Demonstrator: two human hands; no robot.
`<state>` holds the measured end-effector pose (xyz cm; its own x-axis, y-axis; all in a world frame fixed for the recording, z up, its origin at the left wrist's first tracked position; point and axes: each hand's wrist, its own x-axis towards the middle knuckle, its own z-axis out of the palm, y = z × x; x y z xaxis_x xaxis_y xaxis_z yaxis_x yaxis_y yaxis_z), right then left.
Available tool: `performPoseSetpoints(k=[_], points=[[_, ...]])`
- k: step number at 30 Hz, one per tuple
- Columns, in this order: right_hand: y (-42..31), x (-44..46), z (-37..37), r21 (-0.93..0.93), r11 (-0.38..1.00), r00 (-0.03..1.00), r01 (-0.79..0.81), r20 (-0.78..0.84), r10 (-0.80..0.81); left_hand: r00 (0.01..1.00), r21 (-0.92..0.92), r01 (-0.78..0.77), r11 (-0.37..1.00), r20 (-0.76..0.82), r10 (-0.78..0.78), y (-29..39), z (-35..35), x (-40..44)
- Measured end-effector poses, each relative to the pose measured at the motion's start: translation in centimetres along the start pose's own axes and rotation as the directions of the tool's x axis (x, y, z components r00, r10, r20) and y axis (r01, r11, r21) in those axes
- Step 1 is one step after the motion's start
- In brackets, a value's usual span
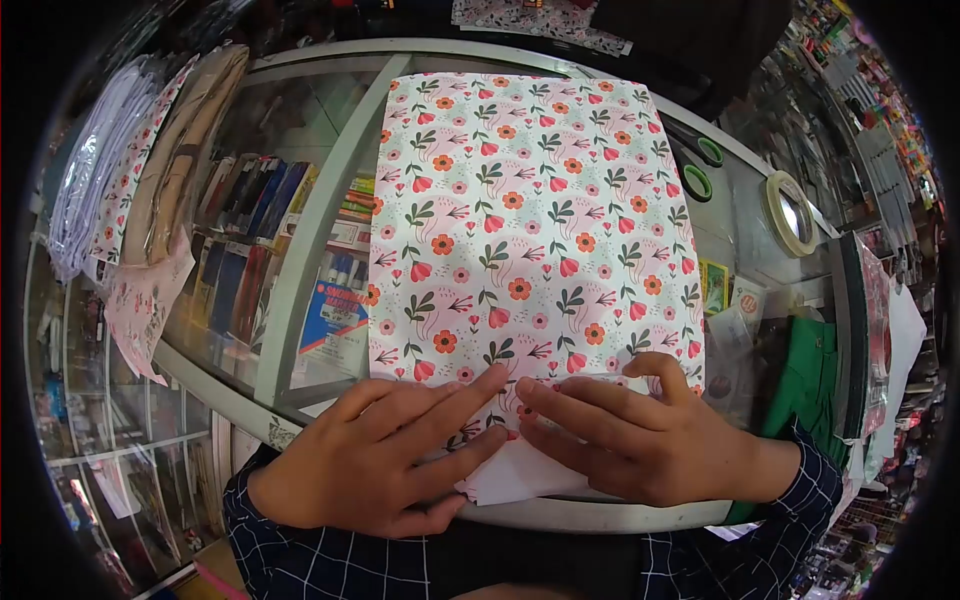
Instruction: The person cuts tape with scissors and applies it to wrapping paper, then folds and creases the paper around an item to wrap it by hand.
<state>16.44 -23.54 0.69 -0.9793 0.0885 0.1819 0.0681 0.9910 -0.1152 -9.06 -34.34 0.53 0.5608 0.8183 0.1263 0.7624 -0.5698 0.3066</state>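
A sheet of floral wrapping paper [520, 230], white and pink with red and orange flowers, lies over the glass counter. Along its near edge the paper is folded, and a plain white part [530, 470] shows below the fold. My left hand [385, 455] rests on the near left of the paper, its fingers apart and pointing right. From the right, my right hand [640, 430] lies on the same near edge, fingers spread, the index finger bent. The fingertips of both hands are close together near the middle of the fold. Neither hand grasps anything visible.
Green-handled scissors [698, 182] and a roll of tape [792, 213] lie right of the paper on the counter [340, 150]. Green cloth [805, 385] is at the right edge. Wrapped paper bundles [185, 160] stand at the left. Books and marker boxes show beneath the glass.
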Motion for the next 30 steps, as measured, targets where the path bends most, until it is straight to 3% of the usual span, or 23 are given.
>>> performPoseSetpoints(k=[9, 12, 18, 30], points=[[0.14, -0.43, 0.25, 0.051, 0.999, 1.000, 0.006, 0.005, -0.007, 0.996, 0.093, -0.077, 0.993, -0.039, 0.081, 0.07, 0.43, -0.09], [0.11, -0.42, 0.21, -0.008, 1.000, 1.000, 0.024, 0.002, -0.024, 0.995, 0.116, -0.095, 0.989, -0.027, 0.099, 0.16, 0.36, 0.08], [0.76, -0.67, 0.03, 0.113, 0.993, 1.000, 0.028, -0.014, -0.026, 0.992, 0.134, -0.102, 0.986, -0.054, 0.110, 0.17, 0.32, -0.07], [0.48, -0.84, 0.54, 0.046, 0.998, 0.999, 0.036, -0.032, -0.034, 0.993, 0.096, -0.089, 0.991, -0.069, 0.096, -0.04, 0.61, -0.37]])
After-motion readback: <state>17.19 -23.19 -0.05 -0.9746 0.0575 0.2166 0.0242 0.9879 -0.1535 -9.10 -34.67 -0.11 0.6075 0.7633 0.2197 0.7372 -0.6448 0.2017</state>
